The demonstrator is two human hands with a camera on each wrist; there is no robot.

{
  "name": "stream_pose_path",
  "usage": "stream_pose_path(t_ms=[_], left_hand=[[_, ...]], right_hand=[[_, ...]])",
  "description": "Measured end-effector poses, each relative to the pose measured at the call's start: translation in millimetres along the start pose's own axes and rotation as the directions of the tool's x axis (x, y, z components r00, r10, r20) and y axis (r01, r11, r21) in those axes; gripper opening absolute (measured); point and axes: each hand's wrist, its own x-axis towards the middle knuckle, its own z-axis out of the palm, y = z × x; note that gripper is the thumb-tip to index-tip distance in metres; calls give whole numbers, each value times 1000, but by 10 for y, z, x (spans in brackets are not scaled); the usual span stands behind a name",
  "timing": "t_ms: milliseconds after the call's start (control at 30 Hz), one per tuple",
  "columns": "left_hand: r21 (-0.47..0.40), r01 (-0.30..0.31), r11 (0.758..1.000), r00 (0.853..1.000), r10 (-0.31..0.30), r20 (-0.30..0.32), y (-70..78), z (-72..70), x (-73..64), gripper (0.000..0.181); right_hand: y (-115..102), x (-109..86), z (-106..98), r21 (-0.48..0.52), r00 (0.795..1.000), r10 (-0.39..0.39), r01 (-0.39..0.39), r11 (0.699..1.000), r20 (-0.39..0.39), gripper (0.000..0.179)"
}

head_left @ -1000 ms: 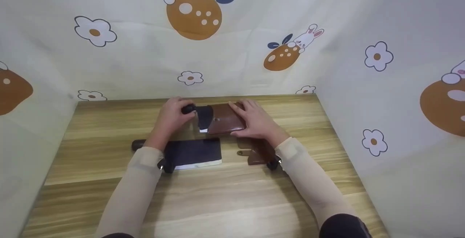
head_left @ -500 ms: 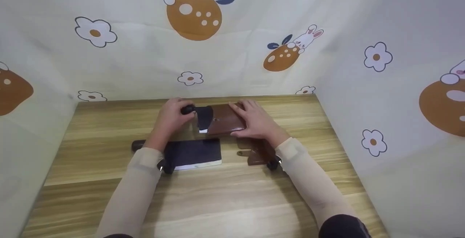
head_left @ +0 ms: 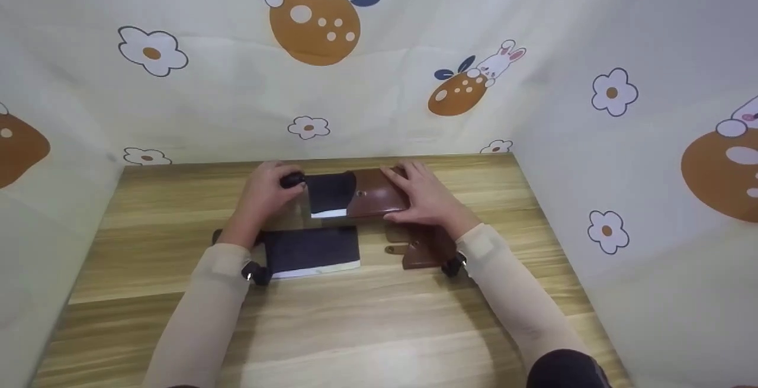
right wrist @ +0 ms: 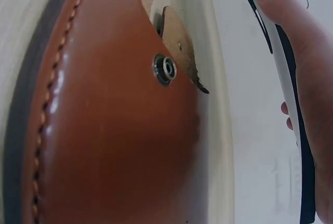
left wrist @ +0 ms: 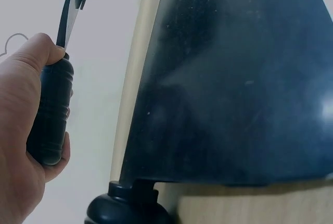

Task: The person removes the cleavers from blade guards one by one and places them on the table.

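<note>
My left hand (head_left: 259, 196) grips the black handle (left wrist: 52, 112) of a cleaver (head_left: 331, 191) near the back of the table. Dark blade with a bright lower edge shows between that hand and a brown leather sheath (head_left: 372, 199), which covers the rest of it. On the sheath's far end is my right hand (head_left: 427, 197), thumb on the near edge and fingers across the top. A second dark cleaver (head_left: 311, 249) lies bare below my left wrist and fills much of the left wrist view. Under my right forearm lies a second brown sheath (head_left: 423, 253), its snap strap undone.
The wood-grain table (head_left: 355, 329) carries all these things. Pale cloth walls (head_left: 213, 98) with rabbit and flower prints rise along its back and both sides, the back one close behind my hands. A small black device (head_left: 257, 272) sits on each wrist.
My left hand has moved left with the cleaver, so more blade shows out of the sheath. The right hand and its sheath have shifted slightly to the right.
</note>
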Motion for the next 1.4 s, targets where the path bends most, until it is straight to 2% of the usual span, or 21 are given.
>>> stream_pose_path(t_ms=[233, 667, 967, 1400], left_hand=[[40, 2, 999, 1000, -3, 14, -18, -18, -7, 43], [30, 16, 999, 1000, -17, 18, -21, -72, 6, 41], [16, -59, 998, 998, 59, -23, -67, -105, -12, 38], [19, -51, 999, 999, 51, -18, -98, -163, -25, 39]], right_hand=[[37, -16, 37, 12, 1000, 6, -6, 1000, 2, 112], [28, -17, -14, 37, 1000, 25, -26, 999, 17, 113], [69, -23, -8, 23, 1000, 17, -17, 1000, 11, 110], [119, -54, -36, 97, 1000, 15, -13, 995, -16, 114]])
